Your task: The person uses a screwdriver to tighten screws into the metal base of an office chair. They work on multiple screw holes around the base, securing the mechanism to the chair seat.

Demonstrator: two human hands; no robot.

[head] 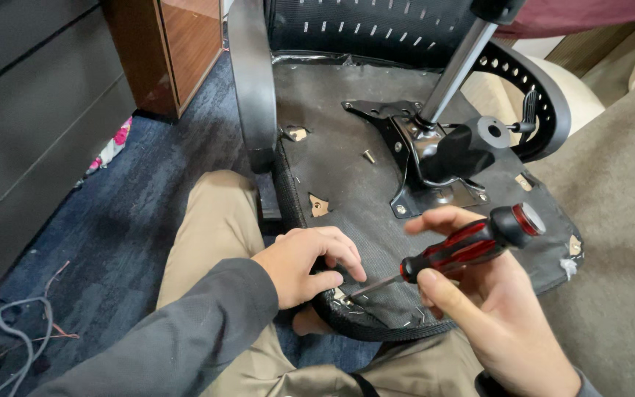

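An office chair lies upside down, its black seat underside (pixel 347 184) facing up. A metal tilt mechanism (pixel 435 158) with a silver gas-lift column (pixel 457 66) is bolted to it. My left hand (pixel 306 265) grips the near rim of the seat, fingers curled over the edge. My right hand (pixel 486 309) holds a red-and-black screwdriver (pixel 472 246). Its metal tip points down-left at the seat's near edge, right beside my left fingers. A loose screw (pixel 369 156) stands on the seat base.
The chair's black armrest (pixel 253 81) rises at the left, and the mesh backrest (pixel 376 26) stands behind. A wooden cabinet (pixel 178 44) is at the far left. Loose grey cables (pixel 16 331) lie on the blue carpet. My knees in tan trousers (pixel 211 220) sit under the seat.
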